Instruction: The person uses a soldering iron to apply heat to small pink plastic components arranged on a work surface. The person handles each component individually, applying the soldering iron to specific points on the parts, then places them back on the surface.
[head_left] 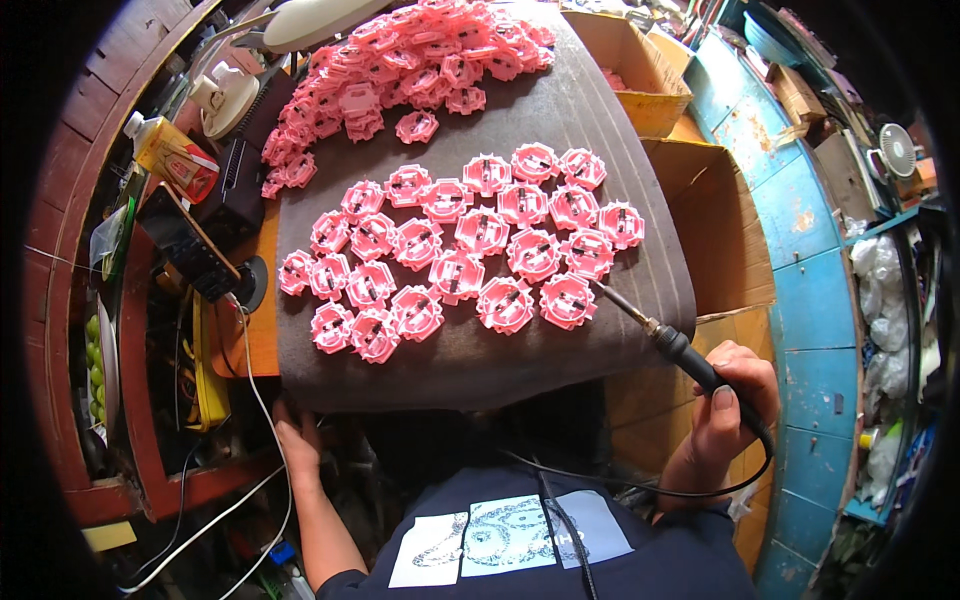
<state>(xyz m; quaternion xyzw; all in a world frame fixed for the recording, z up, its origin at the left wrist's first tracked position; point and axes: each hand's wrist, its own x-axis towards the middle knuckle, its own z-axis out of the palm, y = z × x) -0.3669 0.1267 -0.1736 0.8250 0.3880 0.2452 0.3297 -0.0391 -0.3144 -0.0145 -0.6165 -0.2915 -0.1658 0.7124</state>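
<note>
My right hand (pixel 735 395) is closed around the black handle of a soldering iron (pixel 690 357), to the right of the table's near corner. The iron's metal tip points up and left, close to the nearest right piece of a spread of pink plastic parts (pixel 567 301). Several such parts lie face up in loose rows on a dark mat (pixel 450 375), each with a small black-and-metal piece across its middle. My left hand (pixel 297 435) is low at the mat's near left edge; its fingertips are hidden there, so its grip does not show.
A heap of pink parts (pixel 400 60) covers the mat's far left. On the left stand a phone on a holder (pixel 187 243), a yellow carton (pixel 175 155) and a white cable (pixel 268 410). Cardboard boxes (pixel 710 220) sit along the right side. The iron's black cord (pixel 700 493) loops below my right hand.
</note>
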